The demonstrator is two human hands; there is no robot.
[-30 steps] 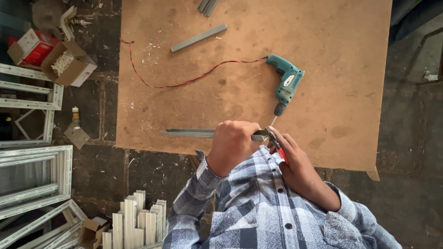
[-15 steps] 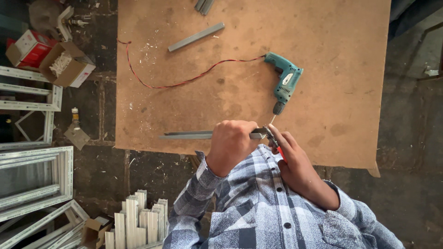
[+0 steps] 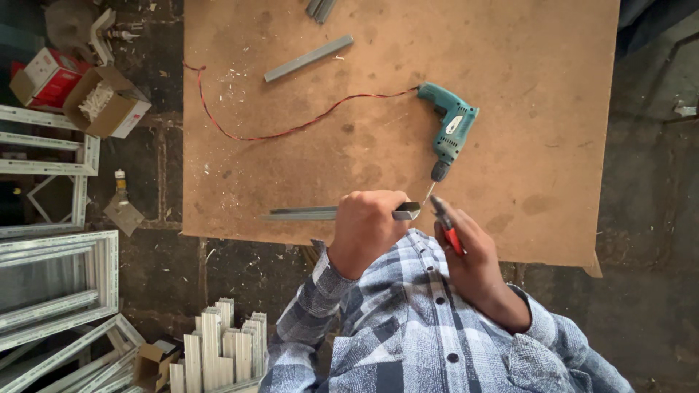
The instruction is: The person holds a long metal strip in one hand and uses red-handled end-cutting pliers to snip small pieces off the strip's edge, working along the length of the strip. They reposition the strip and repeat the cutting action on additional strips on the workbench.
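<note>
The left hand (image 3: pixel 368 231) is closed tight around a long gray metal bar (image 3: pixel 306 214). The bar lies flat on the near edge of the brown table board (image 3: pixel 546 87). Most of it sticks out to the left of the fist, and only a short end peeks out on the right side.

The right hand (image 3: pixel 466 251) is wrapped around a pair of pliers with red handles (image 3: pixel 445 222). The dark tips of the pliers point far and a bit left, just beside that short end of the bar. I cannot tell if the tips touch the bar or pinch it.

It looks like the work right now is on the end of the bar: one hand pins it down and the other brings the pliers up to it. A job like that needs the bar to lie flat and not slide, and the pliers' tips to line up with the small end.

Just past the pliers lies a blue-green power drill (image 3: pixel 453 127). Its thin bit points near, toward the two hands. A red wire (image 3: pixel 291 129) runs from the drill across the board to the far left.

Further away on the board is another short gray bar (image 3: pixel 309 58). On the floor to the left sit an open cardboard box (image 3: pixel 109 102), a red box (image 3: pixel 44 76), white window frames (image 3: pixel 51 276) and a bunch of short white pieces (image 3: pixel 218 342) standing on end.
</note>
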